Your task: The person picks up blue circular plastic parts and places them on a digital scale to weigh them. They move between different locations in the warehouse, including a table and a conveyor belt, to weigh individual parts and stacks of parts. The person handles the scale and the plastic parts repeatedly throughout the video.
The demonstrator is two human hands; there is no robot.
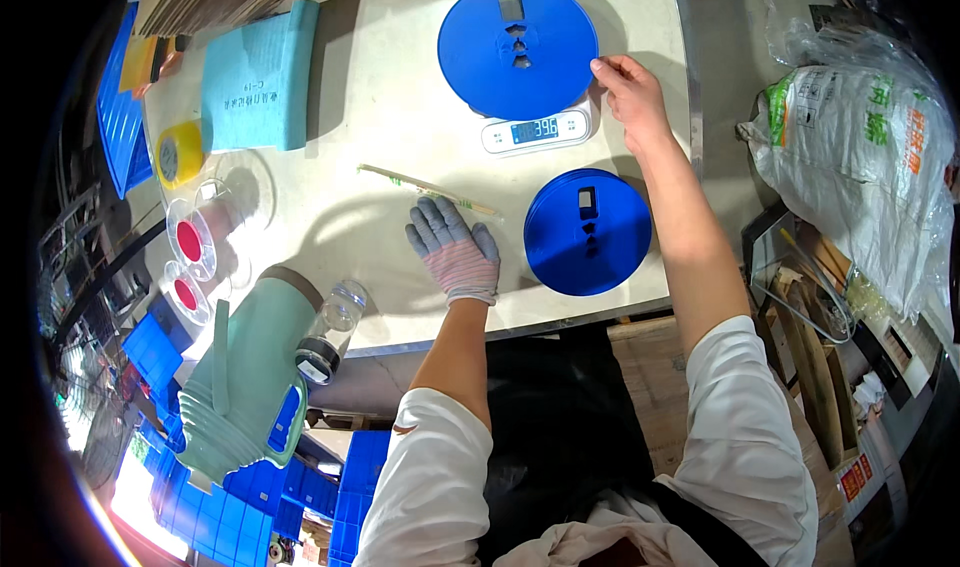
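Observation:
A large round blue disc [480, 62] with a rectangular window and several smaller cutouts lies on a white digital kitchen scale [536, 131] with a lit display. At its right edge my bare right hand [632, 95] pinches the rim between thumb and fingers. My left hand [450, 249], in a grey and pink knitted glove, rests flat on the table with its fingers stretched out, holding nothing. Just beyond its fingertips lies a thin pale pencil-like stick [425, 187]. A stack of similar blue discs [585, 235] sits between my hands, near the table's front edge.
On the left of the table [390, 97] are a light blue booklet [255, 77], a yellow tape roll [180, 155], clear spools with red centres [190, 239], a green jug [250, 367] and a clear bottle [335, 327]. White plastic sacks [860, 157] stand right of the table.

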